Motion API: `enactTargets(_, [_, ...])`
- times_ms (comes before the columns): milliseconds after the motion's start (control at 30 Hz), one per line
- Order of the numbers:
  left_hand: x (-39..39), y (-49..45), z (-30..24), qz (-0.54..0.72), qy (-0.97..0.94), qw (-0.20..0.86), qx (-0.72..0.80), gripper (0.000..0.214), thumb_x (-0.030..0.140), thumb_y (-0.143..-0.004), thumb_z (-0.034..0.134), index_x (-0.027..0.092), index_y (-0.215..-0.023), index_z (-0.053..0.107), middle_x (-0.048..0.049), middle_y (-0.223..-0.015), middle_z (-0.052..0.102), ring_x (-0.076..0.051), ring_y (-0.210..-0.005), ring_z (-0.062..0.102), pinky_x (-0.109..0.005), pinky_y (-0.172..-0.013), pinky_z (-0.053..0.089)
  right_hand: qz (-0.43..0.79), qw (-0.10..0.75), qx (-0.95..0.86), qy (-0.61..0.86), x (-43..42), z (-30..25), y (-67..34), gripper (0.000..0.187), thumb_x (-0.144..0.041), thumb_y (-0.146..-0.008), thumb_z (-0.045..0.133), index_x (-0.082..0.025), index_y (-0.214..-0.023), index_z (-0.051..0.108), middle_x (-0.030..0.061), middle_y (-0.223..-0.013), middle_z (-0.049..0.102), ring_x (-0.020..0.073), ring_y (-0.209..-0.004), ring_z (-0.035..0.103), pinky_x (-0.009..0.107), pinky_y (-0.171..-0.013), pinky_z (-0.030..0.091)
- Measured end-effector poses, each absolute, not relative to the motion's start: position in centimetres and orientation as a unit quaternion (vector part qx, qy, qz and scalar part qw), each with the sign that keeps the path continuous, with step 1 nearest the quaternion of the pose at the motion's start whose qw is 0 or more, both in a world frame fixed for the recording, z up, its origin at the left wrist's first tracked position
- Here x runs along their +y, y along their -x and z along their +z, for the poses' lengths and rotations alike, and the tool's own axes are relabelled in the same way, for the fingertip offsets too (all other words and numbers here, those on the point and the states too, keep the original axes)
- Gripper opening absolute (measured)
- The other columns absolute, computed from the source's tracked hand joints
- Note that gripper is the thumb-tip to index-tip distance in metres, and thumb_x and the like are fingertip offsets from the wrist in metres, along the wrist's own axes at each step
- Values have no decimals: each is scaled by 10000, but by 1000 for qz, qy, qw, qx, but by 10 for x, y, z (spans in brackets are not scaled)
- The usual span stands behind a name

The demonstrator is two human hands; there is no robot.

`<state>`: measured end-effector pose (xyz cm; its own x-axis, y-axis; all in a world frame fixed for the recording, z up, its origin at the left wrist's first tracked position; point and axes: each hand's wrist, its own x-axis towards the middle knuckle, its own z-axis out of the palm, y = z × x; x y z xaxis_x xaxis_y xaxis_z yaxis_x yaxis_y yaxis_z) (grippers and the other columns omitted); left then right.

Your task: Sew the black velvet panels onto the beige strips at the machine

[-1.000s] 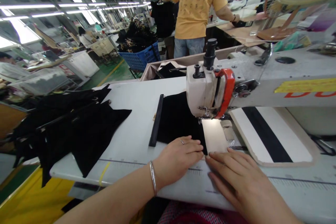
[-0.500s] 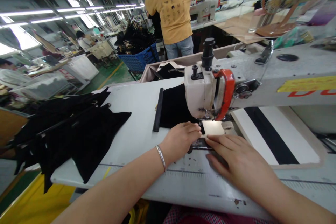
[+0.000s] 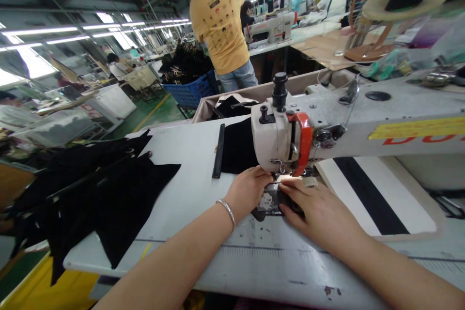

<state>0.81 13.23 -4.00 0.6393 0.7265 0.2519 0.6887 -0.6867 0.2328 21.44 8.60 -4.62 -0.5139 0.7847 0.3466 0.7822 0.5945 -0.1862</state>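
My left hand [image 3: 249, 188], a silver bangle [image 3: 227, 213] at its wrist, rests at the near edge of a black fabric piece [image 3: 238, 147], fingers stretched toward the needle area; its thumb is hidden. A dark zipper-like strip [image 3: 218, 151] runs along the fabric's left side. My right hand [image 3: 317, 206] lies flat with the thumb apart, fingertips on a cream piece [image 3: 286, 179] mostly covered by the hand and machine. Above both hands stands the sewing machine head [image 3: 273, 138] with its red guard [image 3: 304, 143]. The needle tip cannot be made out.
Black fabric pieces [image 3: 119, 198] hang over the table's left edge. A cream panel with a black stripe [image 3: 370, 196] lies under the machine arm [image 3: 392, 101]. Behind the table are a fabric-lined bin [image 3: 203, 111], a blue crate [image 3: 189, 94] and a person in a yellow shirt [image 3: 221, 24].
Both hands have shifted slightly away from me toward the needle. The black fabric and cream piece have slid further under the machine head. The view has shifted, and the person behind leans differently.
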Motion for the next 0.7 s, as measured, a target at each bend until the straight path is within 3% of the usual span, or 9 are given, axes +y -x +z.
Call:
enactTargets(267, [131, -9, -37, 173, -901, 49, 394, 231, 55, -869, 520, 177, -989, 675, -49, -1086, 673, -166, -1050, 608, -297, -958, 501, -11, 235, -864, 445, 83, -52, -216, 361, -280, -860, 557, -164, -1198, 601, 94, -1161, 619, 248, -1073, 550, 444, -951, 459])
enactTargets(467, [128, -9, -39, 187, -902, 69, 382, 241, 37, -851, 527, 171, -979, 680, -33, -1063, 688, -151, -1008, 621, -287, -949, 499, -27, 255, -863, 434, 78, -55, -213, 277, -249, -873, 532, -204, -1124, 638, 60, -1102, 640, 214, -981, 582, 436, -907, 489])
enactTargets(700, [126, -11, -36, 197, -882, 62, 423, 286, 39, -886, 479, 182, -1036, 675, -29, -1088, 676, -137, -1017, 609, -264, -929, 514, -106, 237, -874, 410, 68, -50, -247, 299, -289, -894, 528, -264, -1179, 614, 4, -1216, 622, 188, -1105, 575, 464, -1032, 424])
